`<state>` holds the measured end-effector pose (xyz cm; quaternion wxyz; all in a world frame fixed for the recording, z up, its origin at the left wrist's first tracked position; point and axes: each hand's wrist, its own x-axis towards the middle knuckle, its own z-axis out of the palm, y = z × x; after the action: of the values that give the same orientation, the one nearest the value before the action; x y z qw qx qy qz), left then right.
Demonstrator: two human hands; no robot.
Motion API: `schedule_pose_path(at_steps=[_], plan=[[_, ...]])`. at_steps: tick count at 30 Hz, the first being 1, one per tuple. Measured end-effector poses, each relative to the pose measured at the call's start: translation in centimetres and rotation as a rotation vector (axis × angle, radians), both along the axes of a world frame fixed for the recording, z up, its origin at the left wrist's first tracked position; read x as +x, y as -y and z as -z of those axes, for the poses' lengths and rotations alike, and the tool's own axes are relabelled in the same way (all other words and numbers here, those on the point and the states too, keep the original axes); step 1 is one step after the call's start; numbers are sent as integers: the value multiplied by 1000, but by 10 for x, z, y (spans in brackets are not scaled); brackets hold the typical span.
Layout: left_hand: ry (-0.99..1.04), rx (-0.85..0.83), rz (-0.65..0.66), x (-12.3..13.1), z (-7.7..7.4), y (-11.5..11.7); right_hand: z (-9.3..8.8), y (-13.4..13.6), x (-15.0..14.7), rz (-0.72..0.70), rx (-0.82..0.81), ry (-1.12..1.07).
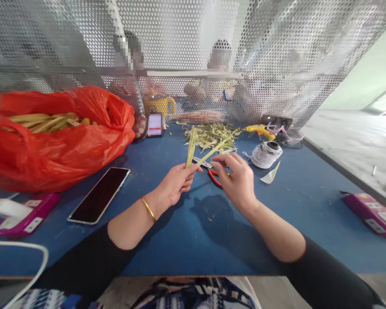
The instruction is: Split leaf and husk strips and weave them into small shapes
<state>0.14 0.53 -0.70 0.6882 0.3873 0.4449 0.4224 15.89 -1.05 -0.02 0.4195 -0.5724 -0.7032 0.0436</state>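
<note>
My left hand (176, 182) is closed around the lower ends of several narrow yellow-green plant strips (191, 148). Most of them point up in a narrow bunch, while one slants off to the right. Beside it, my right hand (236, 180) has thumb and fingers drawn together in a pinch; whatever is between the fingertips, if anything, is too small to make out. Red-handled scissors (214, 177) lie on the blue table (167, 249) behind the hands, partly covered by the right one. Farther back is a loose pile of plant trimmings (212, 136).
A red plastic bag (67, 159) of plant strips fills the left. Nearby are a phone (99, 195) and a purple power strip (38, 214). A white thread spool (266, 154), yellow glue gun (260, 131) and another purple strip (373, 212) lie right. A perforated screen (180, 34) stands behind; people sit beyond.
</note>
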Motion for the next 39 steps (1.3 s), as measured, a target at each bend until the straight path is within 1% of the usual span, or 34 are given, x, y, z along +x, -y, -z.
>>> schedule_pose_path(at_steps=[2,3,4,5,6,9,11,13,15,18,20,22,25,29,31,35,37,39], plan=[[-34,34,2,2,1,2,5,-4,-3,-118,-276,-340],[-61,51,11,3,2,3,7,-7,-4,-179,-385,-482],[-90,63,23,5,2,4,9,-8,-5,-225,-454,-591],[-116,70,41,6,3,5,10,-9,-6,-250,-478,-670],[-134,70,63,7,4,6,11,-10,-6,-252,-468,-725],[-130,43,129,8,5,7,9,-9,-6,-181,-383,-821],[-103,19,147,7,5,7,5,-9,-5,-170,-385,-868],[-75,-9,152,6,5,6,2,-9,-3,-236,-460,-921],[-35,-42,177,5,5,6,0,-10,-1,-345,-556,-971],[25,-80,228,4,5,6,-3,-12,3,-468,-657,-992],[41,-101,252,4,5,6,-3,-13,5,-500,-684,-969],[48,-123,270,4,5,5,-3,-14,6,-502,-683,-935],[81,-142,284,3,5,4,-2,-15,6,-449,-628,-946],[141,-147,299,1,5,3,0,-16,3,-306,-469,-1024],[157,-158,303,1,5,2,-1,-16,3,-270,-412,-1013],[203,-174,214,1,6,-1,-8,-15,8,-245,-290,-933],[246,-176,164,1,7,-2,-13,-13,11,-294,-325,-880],[277,-166,130,1,7,-3,-16,-12,13,-374,-436,-801]])
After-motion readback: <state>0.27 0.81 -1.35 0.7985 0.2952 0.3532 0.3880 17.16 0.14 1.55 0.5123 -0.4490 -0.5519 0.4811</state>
